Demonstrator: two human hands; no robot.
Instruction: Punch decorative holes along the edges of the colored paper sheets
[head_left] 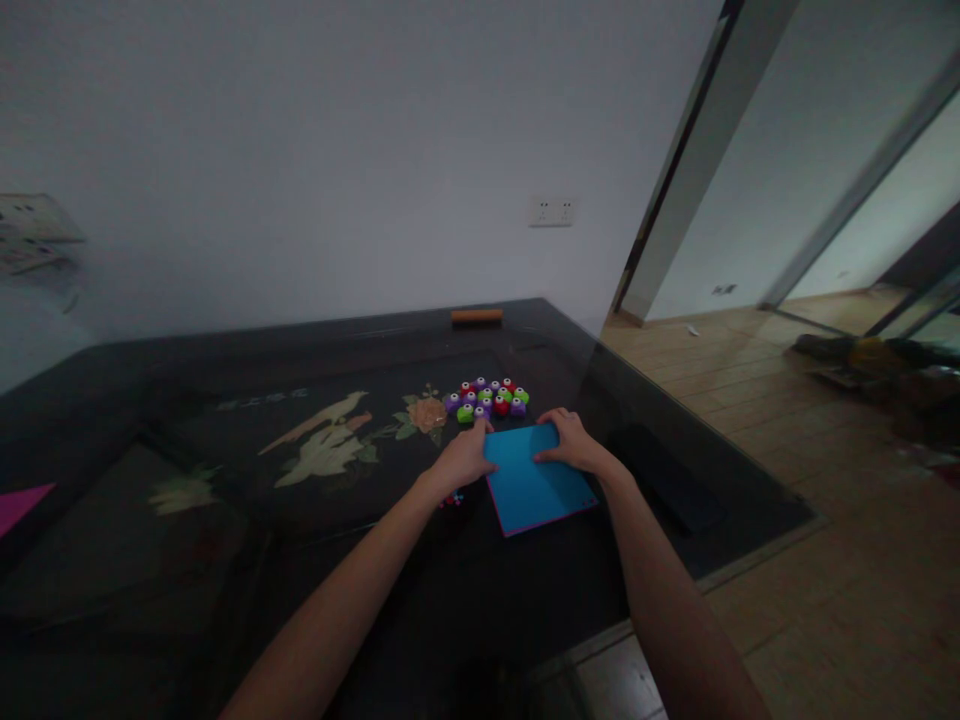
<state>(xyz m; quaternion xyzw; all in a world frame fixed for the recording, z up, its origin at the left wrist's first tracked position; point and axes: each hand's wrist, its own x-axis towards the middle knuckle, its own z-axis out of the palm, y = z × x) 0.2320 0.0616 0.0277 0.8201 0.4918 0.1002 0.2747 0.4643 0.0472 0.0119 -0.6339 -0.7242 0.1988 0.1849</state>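
A stack of blue paper sheets (pixel 534 483) with a pink sheet edge showing beneath lies on the dark table (pixel 225 560). My left hand (pixel 465 455) rests on the stack's left far corner, fingers flat. Over the far right corner lies my right hand (pixel 571 440), fingers spread on the paper. Just beyond the hands sits a cluster of several small punches (pixel 490 398) in purple, red and green.
An orange bar-shaped object (pixel 477 315) lies at the table's far edge. A pink sheet (pixel 19 503) pokes in at the left. The table has a bird-and-flower inlay (pixel 330 440). A wall outlet (pixel 551 211) is behind; wooden floor and clutter lie to the right.
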